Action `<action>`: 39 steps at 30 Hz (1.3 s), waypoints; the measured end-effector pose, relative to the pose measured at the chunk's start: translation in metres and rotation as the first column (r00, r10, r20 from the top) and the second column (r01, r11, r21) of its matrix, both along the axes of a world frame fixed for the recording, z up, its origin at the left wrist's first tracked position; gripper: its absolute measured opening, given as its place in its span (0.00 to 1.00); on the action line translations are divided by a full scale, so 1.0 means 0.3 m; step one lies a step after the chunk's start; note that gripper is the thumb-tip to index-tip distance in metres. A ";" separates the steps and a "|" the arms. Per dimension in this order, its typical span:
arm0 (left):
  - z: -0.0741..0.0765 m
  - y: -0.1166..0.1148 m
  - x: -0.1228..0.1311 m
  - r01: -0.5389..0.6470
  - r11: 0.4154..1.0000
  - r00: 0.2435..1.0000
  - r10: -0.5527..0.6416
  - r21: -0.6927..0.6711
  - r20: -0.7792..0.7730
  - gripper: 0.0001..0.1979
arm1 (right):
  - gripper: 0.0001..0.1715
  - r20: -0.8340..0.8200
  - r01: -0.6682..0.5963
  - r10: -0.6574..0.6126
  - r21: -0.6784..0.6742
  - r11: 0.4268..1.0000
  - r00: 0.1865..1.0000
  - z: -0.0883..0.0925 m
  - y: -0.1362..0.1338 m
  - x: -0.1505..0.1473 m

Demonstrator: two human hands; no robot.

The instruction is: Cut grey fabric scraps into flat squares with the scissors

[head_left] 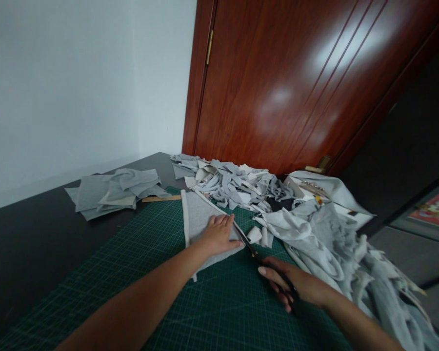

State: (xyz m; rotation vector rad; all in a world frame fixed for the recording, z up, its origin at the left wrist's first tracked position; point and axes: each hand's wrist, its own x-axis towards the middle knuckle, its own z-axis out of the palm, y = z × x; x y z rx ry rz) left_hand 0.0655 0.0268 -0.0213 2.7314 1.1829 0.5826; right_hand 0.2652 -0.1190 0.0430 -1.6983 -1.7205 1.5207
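A light grey piece of fabric [199,219] with pale edge strips lies on the green cutting mat [219,312]. My left hand [219,235] rests flat on it, fingers stretched out toward its right edge. In my right hand [283,280] is a pair of black-handled scissors [254,252], my fingers around the handles. The blades point up and left along the fabric's right edge, close to my left fingertips. Whether the blades are apart is hard to make out.
A stack of grey fabric pieces [108,192] lies on the dark table [29,234] at left. Behind the mat is a heap of fabric scraps [234,180]. More crumpled grey cloth [325,234] and a white box [300,187] stand at right. A wooden ruler-like strip [161,198] touches the mat.
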 end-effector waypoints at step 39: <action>0.039 -0.035 -0.046 -0.010 1.000 0.998 0.011 0.023 -0.054 0.21 | 0.37 0.091 -0.016 0.020 -0.039 0.999 0.996 0.028 -0.067 0.034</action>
